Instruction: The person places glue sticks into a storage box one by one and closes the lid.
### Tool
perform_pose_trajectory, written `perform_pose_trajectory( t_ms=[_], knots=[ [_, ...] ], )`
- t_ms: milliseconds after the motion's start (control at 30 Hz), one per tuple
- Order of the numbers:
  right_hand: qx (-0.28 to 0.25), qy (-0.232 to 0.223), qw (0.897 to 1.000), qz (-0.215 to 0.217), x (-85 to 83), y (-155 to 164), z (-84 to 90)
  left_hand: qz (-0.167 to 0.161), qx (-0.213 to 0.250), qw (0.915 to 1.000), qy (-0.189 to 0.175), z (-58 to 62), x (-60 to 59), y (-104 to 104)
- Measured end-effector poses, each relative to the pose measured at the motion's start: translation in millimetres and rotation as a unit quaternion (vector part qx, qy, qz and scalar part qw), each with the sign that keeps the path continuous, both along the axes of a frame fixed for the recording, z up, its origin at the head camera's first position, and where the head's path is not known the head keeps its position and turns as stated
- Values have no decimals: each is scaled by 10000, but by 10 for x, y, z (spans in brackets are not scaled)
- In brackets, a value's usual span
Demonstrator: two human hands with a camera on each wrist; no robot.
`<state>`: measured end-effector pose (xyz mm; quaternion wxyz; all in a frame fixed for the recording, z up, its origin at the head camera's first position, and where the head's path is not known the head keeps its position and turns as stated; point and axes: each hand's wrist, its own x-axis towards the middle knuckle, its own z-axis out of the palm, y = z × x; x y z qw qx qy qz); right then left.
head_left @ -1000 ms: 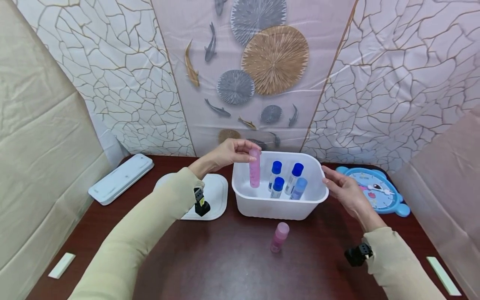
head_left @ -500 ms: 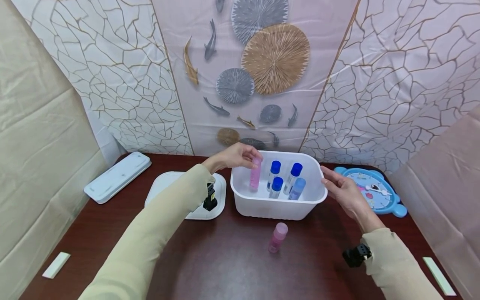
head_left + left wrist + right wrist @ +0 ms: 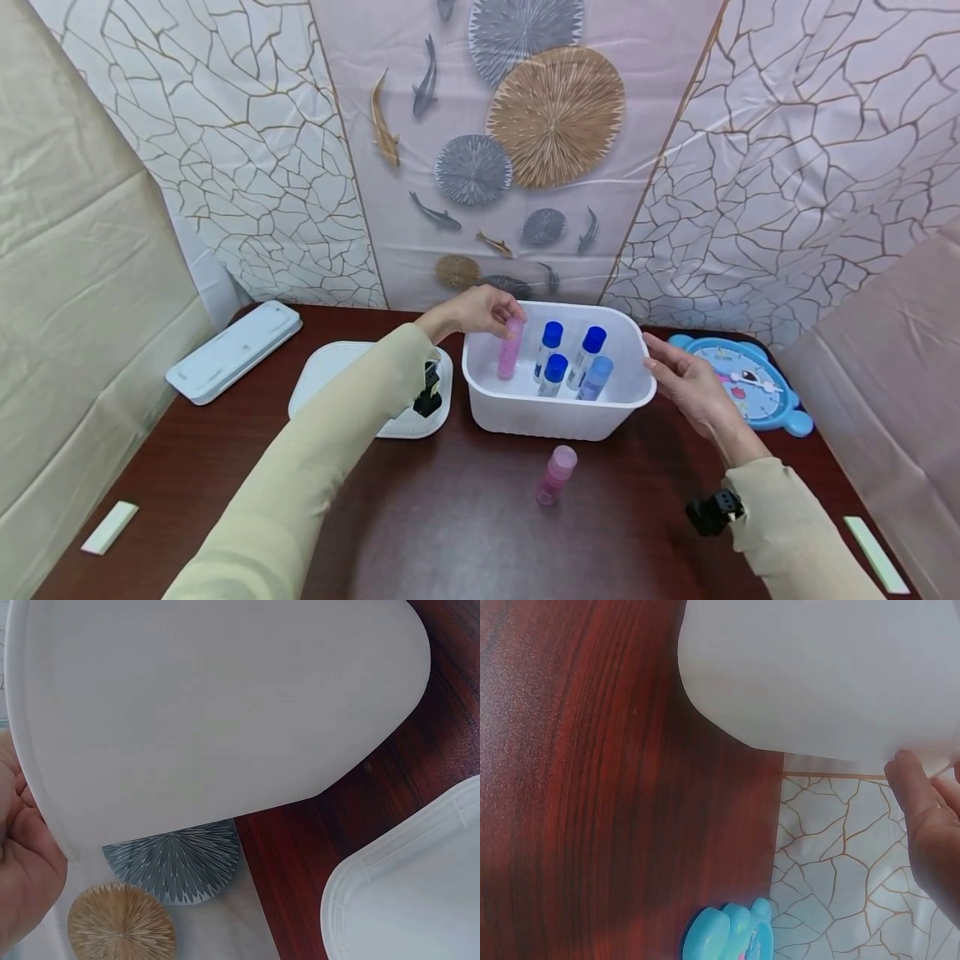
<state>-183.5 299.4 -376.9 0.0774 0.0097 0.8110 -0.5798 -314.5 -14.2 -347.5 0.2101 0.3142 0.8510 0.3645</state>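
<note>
L hand (image 3: 480,311) pinched the cap end of a pink bottle (image 3: 510,350), centre of the head frame; the grip was closed on it from above. Bottle stood upright, long axis vertical, its base down inside the white bin (image 3: 555,412) at the bin's left end. So the bottle hung straight below the grip, w/ the bin's left wall just beside it. Whether the base touched the bin floor couldn't be told.

R hand (image 3: 686,383) sat at the bin's right rim, fingers fairly straight and relaxed, tips touching or just off the rim; it held nothing. In the right wrist view the fingertips (image 3: 911,776) lay against the bin's outer wall.

Blue-capped bottles (image 3: 553,337) stood upright in the bin to the right of the pink one, close but apart from it. A 2nd pink bottle (image 3: 556,474) lay on the tabletop (image 3: 450,517) below the bin in frame, roughly midway btw both hands, slightly nearer the R one.

Bin lid (image 3: 341,375) lay left of the bin, clock (image 3: 750,383) at right.
</note>
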Motion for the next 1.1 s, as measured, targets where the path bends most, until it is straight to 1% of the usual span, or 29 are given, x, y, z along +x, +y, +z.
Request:
perform_pose_trajectory(
  t_ms=[200, 333, 500, 667, 800, 867, 933, 1000, 1067, 1100],
  knots=[
    [125, -39, 9999, -59, 4, -9, 2, 110, -272, 9995, 111, -3, 9, 19],
    [195, 2, 9998, -74, 14, -10, 7, 124, -337, 9992, 193, -9, 13, 31],
    [236, -7, 9997, -77, 21, -8, 11, 178, -301, 9992, 176, -4, 26, 33],
    [199, -37, 9998, -82, 18, -10, -7, 167, -114, 9997, 149, -32, 22, 7],
    [196, -49, 9998, -73, 17, -15, -28, 155, 175, 9997, 102, -47, 28, -45],
    [208, -33, 9998, -61, 18, -13, -30, 255, 389, 9989, 45, -36, 41, -86],
    [220, -16, 9997, -62, 17, -10, -27, 420, 647, 9970, 4, -11, 63, -135],
    [233, 1, 9997, -66, 16, -3, -18, 568, 997, 9934, -80, 30, 105, -186],
    [222, 23, 9997, -51, 12, 4, -11, 601, 1411, 9879, -230, 78, 174, -228],
    [222, 24, 9997, -58, 10, 7, -10, 563, 1637, 9844, -303, 99, 219, -241]
  ],
)
